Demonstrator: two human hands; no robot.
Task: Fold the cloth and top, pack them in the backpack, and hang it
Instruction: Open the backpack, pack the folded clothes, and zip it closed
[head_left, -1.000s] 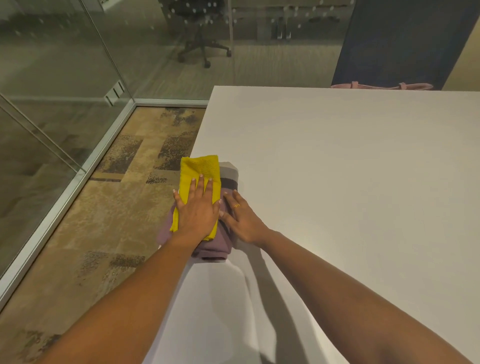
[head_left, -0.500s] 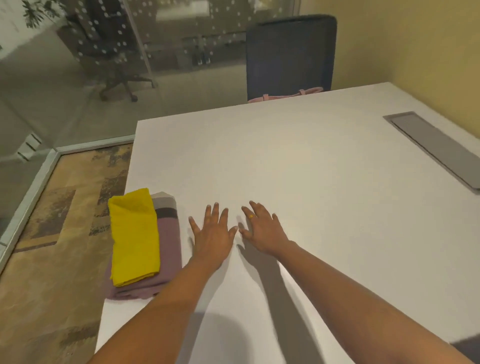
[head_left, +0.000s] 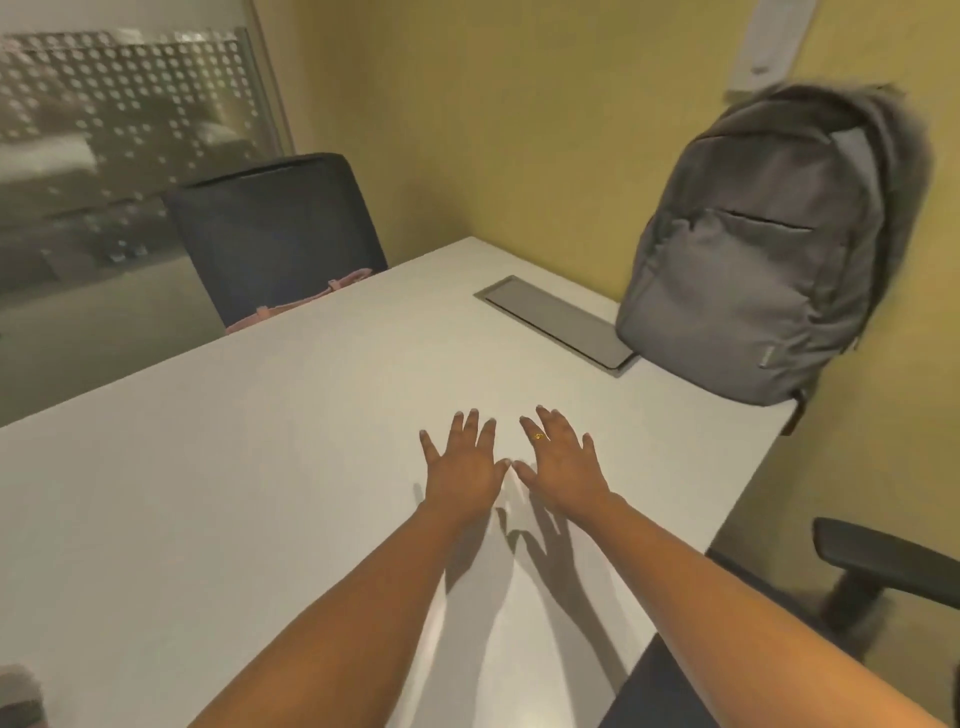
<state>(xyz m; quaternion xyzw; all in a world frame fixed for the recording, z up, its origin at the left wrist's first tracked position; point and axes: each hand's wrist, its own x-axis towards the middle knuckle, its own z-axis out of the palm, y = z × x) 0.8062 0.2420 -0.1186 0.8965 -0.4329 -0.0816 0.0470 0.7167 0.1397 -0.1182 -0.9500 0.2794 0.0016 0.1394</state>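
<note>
A grey backpack (head_left: 769, 249) stands upright at the far right corner of the white table (head_left: 260, 441), leaning against the yellow wall, its zips closed as far as I can see. My left hand (head_left: 462, 462) and my right hand (head_left: 563, 462) hover side by side over the middle of the table, fingers spread and straight, holding nothing. A gold ring sits on a finger of my right hand. The backpack lies well beyond and to the right of both hands. The folded yellow cloth and mauve top are out of view, apart from a blurred scrap at the bottom left corner.
A grey cable hatch (head_left: 556, 322) is set into the table left of the backpack. A dark office chair (head_left: 275, 228) with a pink item (head_left: 301, 304) on its seat stands at the far side. Another chair's armrest (head_left: 883, 556) shows at the right. A white fixture (head_left: 769, 41) hangs above the backpack.
My view has swung to the right, away from the folded pile. Both hands left the pile and moved right over the bare table. The backpack has come into view.
</note>
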